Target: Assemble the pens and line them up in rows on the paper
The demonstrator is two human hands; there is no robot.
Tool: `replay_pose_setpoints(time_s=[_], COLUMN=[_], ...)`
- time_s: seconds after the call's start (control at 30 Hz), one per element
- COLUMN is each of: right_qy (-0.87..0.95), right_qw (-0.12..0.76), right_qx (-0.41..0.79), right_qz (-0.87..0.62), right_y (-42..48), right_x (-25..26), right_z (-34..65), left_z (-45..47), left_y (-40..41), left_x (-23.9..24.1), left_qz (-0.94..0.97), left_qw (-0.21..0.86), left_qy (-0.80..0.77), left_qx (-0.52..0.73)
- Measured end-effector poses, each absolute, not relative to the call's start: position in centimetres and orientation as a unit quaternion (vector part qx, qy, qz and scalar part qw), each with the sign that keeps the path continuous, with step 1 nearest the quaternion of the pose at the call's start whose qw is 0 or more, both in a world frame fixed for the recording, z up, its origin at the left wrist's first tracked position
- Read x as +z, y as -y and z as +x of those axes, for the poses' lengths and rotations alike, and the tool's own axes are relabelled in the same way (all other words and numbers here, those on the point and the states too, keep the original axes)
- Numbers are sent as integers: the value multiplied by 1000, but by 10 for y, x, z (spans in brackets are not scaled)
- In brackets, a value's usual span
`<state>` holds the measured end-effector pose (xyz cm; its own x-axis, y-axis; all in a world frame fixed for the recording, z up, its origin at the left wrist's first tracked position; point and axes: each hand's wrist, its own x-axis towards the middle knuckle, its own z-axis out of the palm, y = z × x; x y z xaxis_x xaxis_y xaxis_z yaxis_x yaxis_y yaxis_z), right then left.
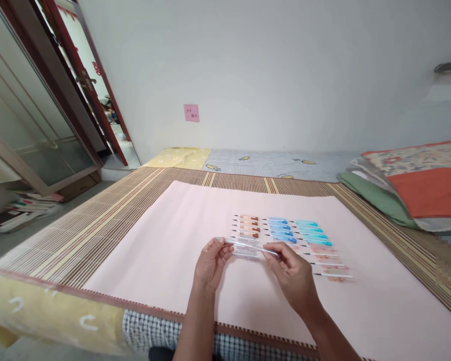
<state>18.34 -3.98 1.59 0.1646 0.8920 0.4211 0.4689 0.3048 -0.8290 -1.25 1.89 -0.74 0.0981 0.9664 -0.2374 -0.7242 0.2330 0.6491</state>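
Note:
My left hand (210, 260) is closed in a pinch on the left end of a slim, pale, translucent pen (250, 246). My right hand (291, 271) grips the same pen near its right end, fingers bent round it. The pen is held slightly tilted above a pink sheet (154, 250); its fine details are blurred. Just beyond my hands lie short rows of pens: brown ones (248, 228), blue ones (283, 233) and turquoise ones (315, 232). Several pinkish, clear pens (332, 264) lie right of my right hand, and others are partly hidden behind the hands.
Under the sheet is a striped mat (78, 225) on a bed. Folded orange and floral bedding (428, 185) is piled at the right. A pink note (191, 113) is stuck on the wall (266, 75). Books (22, 208) lie on the floor at left, by a cabinet (33, 110).

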Motion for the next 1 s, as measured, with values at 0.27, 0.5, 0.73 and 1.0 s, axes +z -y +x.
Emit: replay_pose_setpoints(time_s=[0.27,0.5,0.73,1.0], right_qy=[641,682,657,554], right_qw=[521,536,549,546], right_qx=[162,101,138,306], right_qz=[-540,-487,-498,-549], right_y=[38,32,34,35], right_x=[18,10,7,3], right_z=[175,173,171,172], left_z=[-7,-8,-8,-13], left_y=[-16,-18,-17,-14], left_x=[-6,-8,-7,-6], left_qz=[222,239,254,307], left_qw=[725,715,714,713], left_qy=[-317,-342,-347,-295], left_qx=[569,561,553,557])
